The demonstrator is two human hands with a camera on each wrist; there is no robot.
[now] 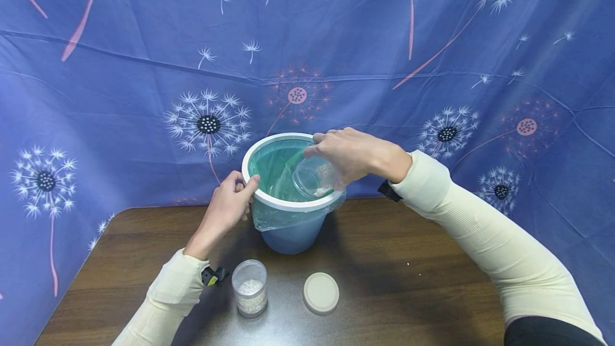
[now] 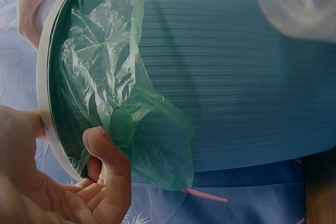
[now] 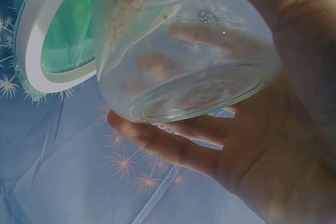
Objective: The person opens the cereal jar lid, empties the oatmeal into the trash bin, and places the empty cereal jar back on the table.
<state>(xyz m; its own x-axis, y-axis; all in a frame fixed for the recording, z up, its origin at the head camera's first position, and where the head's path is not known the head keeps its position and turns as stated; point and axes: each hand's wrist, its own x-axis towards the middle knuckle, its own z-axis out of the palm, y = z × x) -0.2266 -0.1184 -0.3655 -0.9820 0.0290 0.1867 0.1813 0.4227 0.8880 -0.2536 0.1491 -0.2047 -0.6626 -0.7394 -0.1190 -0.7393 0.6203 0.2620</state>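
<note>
Tilting over the mouth of the blue bin (image 1: 290, 236), a clear jar (image 1: 307, 178) holding pale grains sits within the curled fingers of the right hand (image 1: 353, 154). The left hand (image 1: 228, 201) grips the white rim (image 1: 288, 205) over the green liner (image 1: 269, 167). Nearer on the bench (image 1: 408, 298) stand another grain-filled jar (image 1: 250, 292) and a cream lid (image 1: 321, 292).

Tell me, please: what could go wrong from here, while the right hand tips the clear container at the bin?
1. Some pale grains could miss the bin, since the clear container is tipped close to the white rim.
2. The open jar stands near the left sleeve, so pulling that arm back may knock it and spill its contents.
3. The green liner hangs loosely over the rim; it might slip inward.
</note>
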